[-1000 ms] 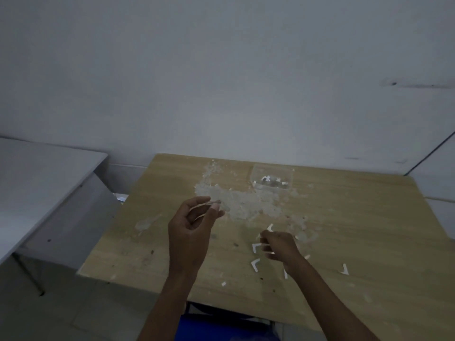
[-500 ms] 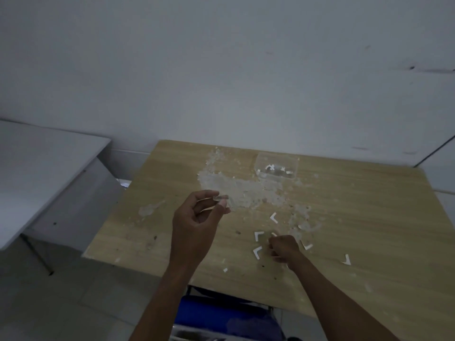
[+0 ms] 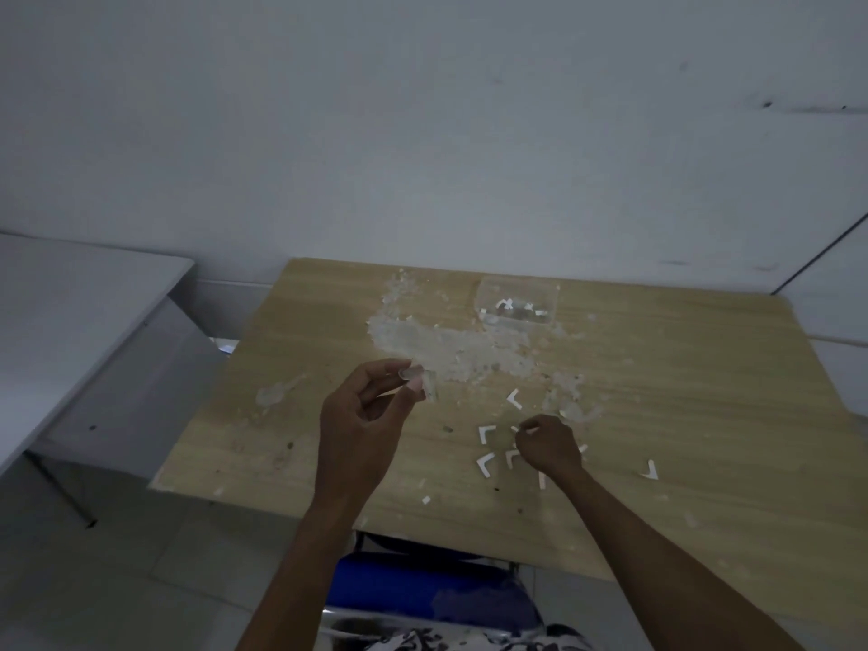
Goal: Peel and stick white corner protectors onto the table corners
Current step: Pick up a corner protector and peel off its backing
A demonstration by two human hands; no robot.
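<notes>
On the wooden desk, seen from the head camera, several white L-shaped pieces are lying scattered near the front edge, and a clear tub at the back is holding a few more. The left hand is hovering above the desk, its thumb and forefinger pinching a small translucent protector. The right hand is resting curled among the white pieces, its fingertips pressed together on one white scrap; exactly what it is gripping is too small to tell. A patch of pale residue is spreading across the middle of the desk.

Judging by this, the task is at the peeling stage for the piece in hand. The near left corner is looking bare, so sticking is not yet done there. The other corners are too dim or out of frame to judge.
</notes>
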